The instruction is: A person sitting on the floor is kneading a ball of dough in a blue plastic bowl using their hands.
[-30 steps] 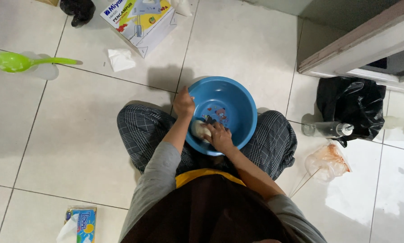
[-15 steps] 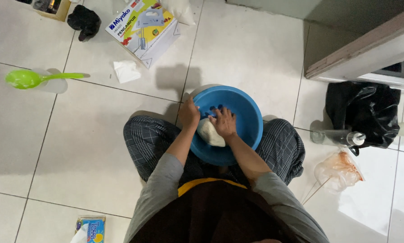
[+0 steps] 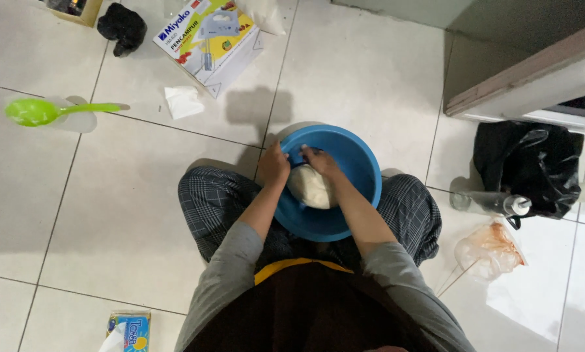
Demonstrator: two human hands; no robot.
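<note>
One blue basin (image 3: 354,160) sits between the seated person's knees, holding one pale lump of dough (image 3: 311,188). Two hands work there: the left hand (image 3: 274,164) curls over the basin's near-left rim, and the right hand (image 3: 320,161) presses on the dough, fingers bent, their tips hard to make out. The dough's underside is hidden; its long axis runs roughly toward the person. Left of the basin lies one green spoon (image 3: 51,110).

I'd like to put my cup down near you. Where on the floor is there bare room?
Bare tiles lie on the left, between the green spoon and the tissue pack, and ahead between the cardboard box and the door sill. It is crowded on the right around the black bag, bottle and clear plastic bag.
</note>
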